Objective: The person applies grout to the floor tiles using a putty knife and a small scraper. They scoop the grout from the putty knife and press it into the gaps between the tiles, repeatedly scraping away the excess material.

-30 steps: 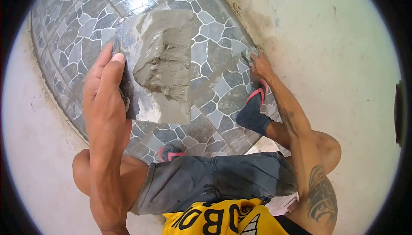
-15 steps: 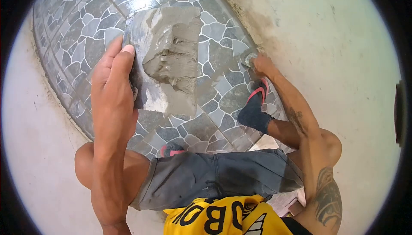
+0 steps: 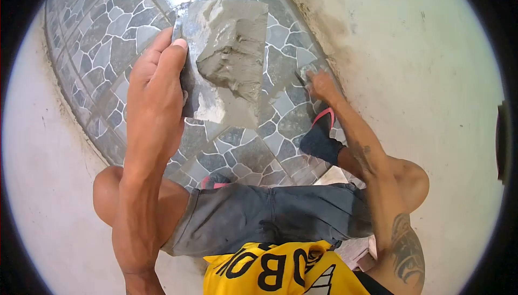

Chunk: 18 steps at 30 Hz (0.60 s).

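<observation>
My left hand (image 3: 154, 79) is closed on the left side of a flat rectangular trowel (image 3: 197, 103), its thumb along the edge. A thick heap of wet grey mortar (image 3: 229, 60) covers most of the trowel's face. Away to the right, low at the stone-patterned floor tiles (image 3: 245, 157), my right hand (image 3: 324, 86) pinches a small flat scraper (image 3: 300, 78) with a dark edge; the fingers hide much of it. This tool is beside a grout-smeared joint near the wall's foot.
A pale wall (image 3: 410, 68) rises along the right, with rough mortar at its base. Another pale surface (image 3: 48, 187) borders the tiles on the left. My right foot in a dark sock and flip-flop (image 3: 318, 138) stands close below my right hand.
My left hand and the loaded trowel have shifted up and slightly right. The right hand has moved a little left and down, and the scraper's dark edge now shows.
</observation>
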Tool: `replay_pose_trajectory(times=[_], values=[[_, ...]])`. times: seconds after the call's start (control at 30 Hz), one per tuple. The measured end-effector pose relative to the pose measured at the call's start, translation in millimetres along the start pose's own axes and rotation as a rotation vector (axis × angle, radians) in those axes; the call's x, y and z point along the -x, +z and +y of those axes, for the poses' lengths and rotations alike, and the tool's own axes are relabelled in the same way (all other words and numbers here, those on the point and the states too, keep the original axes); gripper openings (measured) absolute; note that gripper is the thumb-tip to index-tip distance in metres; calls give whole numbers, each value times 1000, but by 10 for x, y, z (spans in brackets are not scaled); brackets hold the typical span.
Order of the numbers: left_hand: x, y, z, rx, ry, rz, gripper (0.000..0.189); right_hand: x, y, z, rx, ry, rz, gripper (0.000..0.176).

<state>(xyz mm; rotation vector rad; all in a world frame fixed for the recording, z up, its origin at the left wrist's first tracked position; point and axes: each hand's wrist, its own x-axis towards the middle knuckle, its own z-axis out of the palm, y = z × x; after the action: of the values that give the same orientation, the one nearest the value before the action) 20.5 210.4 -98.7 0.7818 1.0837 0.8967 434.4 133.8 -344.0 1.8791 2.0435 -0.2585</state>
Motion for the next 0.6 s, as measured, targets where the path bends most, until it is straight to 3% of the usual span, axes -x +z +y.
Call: replay_pose_trajectory(times=[0.03,0.13,0.23,0.33,0.43,0.53,0.6], values=[[-17,-6,-3,-5,-3,0,61,35,135,-45,-12,24,86,36],[-18,-3,-2,2,13,-21,60,-246,170,292,114,-111,-390,42],[-35,-2,-26,-4,19,-5,60,-285,-196,141,-86,-86,-399,47],[-53,-2,0,-14,-1,13,60,-58,17,-148,-32,-40,-131,48],[-100,66,9,-2,74,61,29,-42,342,-6,-6,-9,-173,48],[-90,80,34,16,56,64,28,-61,-553,-237,-30,10,-502,49],[-145,-48,-58,2,19,49,48,-46,-332,-158,-121,-36,-187,50]])
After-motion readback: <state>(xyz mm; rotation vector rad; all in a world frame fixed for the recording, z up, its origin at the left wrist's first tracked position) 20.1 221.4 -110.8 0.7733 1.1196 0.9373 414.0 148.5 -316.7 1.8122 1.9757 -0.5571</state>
